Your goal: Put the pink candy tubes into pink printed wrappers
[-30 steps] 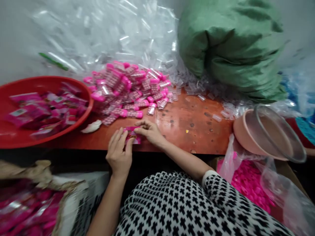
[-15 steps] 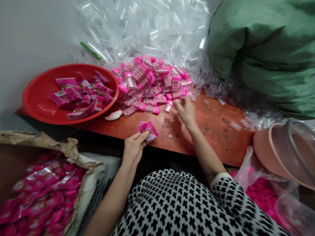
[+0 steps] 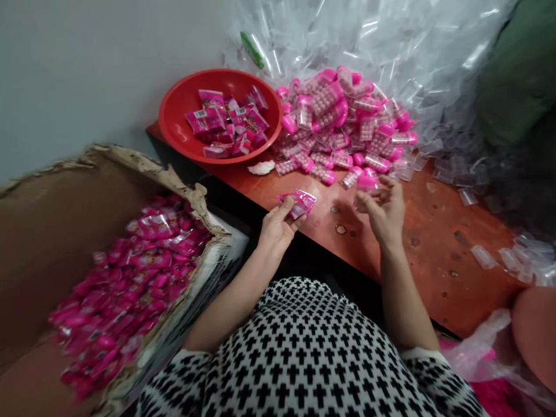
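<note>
My left hand (image 3: 278, 226) pinches a small shiny pink printed packet (image 3: 304, 202) between thumb and fingers, above the front edge of the red-brown tabletop (image 3: 417, 260). My right hand (image 3: 386, 214) is at the front of a heap of clear, pink-capped containers (image 3: 321, 104) filled with small pale pink balls. Its thumb and fingers are apart, and I see nothing gripped in them. A blurred pink piece (image 3: 368, 181) lies just beyond its fingertips. Close to it, one filled container (image 3: 351, 177) rests at the heap's edge.
A red bowl (image 3: 174, 127) at the back left holds several pink packets. Below it stands a torn cardboard box (image 3: 56, 202) full of pink packets. Clear empty tubes (image 3: 391, 35) are piled behind the heap. A green sack (image 3: 512, 87) and a pink tub (image 3: 536, 336) are at the right.
The view has swung left, showing more of the cardboard box. My left hand still grips the packet, now tilted differently. My right hand has drawn slightly back from the heap, with the pink piece near its fingertips.
</note>
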Demonstrator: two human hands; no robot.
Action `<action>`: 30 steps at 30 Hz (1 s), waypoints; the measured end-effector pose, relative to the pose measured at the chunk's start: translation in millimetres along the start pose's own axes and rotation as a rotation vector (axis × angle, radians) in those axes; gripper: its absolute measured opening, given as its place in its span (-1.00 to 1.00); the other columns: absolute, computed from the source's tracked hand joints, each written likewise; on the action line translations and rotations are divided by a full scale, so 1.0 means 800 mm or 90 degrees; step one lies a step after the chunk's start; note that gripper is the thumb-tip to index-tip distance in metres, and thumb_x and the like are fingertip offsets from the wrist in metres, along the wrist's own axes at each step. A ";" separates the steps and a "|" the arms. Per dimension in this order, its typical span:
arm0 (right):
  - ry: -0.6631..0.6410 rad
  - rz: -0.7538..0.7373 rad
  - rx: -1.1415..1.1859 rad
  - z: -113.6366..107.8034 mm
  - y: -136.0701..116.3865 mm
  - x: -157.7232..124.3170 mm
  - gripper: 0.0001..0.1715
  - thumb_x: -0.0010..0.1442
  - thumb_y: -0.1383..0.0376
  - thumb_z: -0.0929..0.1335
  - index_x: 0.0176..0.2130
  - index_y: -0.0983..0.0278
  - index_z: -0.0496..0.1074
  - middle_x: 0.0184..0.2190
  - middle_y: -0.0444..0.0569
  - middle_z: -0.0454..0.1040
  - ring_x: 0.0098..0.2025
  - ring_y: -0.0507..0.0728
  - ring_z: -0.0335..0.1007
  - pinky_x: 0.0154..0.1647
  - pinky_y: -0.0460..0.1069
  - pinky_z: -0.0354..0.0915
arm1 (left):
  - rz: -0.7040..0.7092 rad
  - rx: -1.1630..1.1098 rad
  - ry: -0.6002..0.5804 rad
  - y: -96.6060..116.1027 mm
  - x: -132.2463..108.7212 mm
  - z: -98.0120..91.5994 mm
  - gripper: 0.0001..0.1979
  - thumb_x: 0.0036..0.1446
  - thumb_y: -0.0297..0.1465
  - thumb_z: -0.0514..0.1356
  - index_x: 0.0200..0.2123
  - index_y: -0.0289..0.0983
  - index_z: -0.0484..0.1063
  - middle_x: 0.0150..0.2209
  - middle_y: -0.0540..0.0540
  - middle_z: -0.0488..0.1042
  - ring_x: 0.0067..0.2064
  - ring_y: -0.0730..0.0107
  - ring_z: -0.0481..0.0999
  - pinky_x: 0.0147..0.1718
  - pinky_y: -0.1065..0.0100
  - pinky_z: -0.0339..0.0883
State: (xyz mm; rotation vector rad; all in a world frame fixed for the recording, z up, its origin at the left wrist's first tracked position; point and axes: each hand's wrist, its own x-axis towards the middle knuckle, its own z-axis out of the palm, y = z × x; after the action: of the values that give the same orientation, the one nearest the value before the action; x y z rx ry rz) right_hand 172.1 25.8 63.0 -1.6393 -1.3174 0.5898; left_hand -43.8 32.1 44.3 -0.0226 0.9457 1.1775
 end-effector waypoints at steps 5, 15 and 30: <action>-0.171 0.166 0.316 0.045 -0.048 -0.079 -0.44 -0.04 0.17 0.51 -0.11 0.16 0.25 -0.43 -0.21 0.42 -0.45 0.02 0.46 -0.42 -0.04 0.46 | -0.014 -0.045 -0.015 -0.008 0.000 0.006 -0.80 -0.05 -0.40 0.39 -0.39 -0.34 0.44 -0.44 -0.02 0.54 -0.42 0.44 0.57 -0.36 0.41 0.50; -0.132 0.117 0.269 0.063 -0.039 -0.096 -0.41 0.02 0.18 0.49 -0.04 0.15 0.21 -0.43 -0.24 0.43 -0.45 0.01 0.48 -0.41 -0.05 0.46 | 0.006 -0.028 -0.065 -0.027 -0.014 0.020 -0.72 -0.16 -0.40 0.45 -0.47 -0.35 0.40 -0.51 0.01 0.49 -0.51 0.52 0.49 -0.49 0.48 0.37; -0.132 0.069 0.289 0.070 -0.029 -0.093 -0.31 0.03 0.22 0.49 0.06 0.11 0.15 -0.42 -0.25 0.45 -0.43 0.02 0.49 -0.35 -0.03 0.46 | 0.026 0.162 -0.195 -0.020 -0.013 0.016 -0.60 -0.30 -0.23 0.49 -0.58 -0.39 0.42 -0.61 -0.01 0.42 -0.60 0.55 0.38 -0.57 0.47 0.29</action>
State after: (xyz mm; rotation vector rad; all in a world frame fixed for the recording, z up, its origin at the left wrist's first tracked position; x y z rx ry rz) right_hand 91.9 -23.4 44.1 -1.3029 -1.1377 1.0640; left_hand -23.6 23.2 51.8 0.3735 0.8194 1.0545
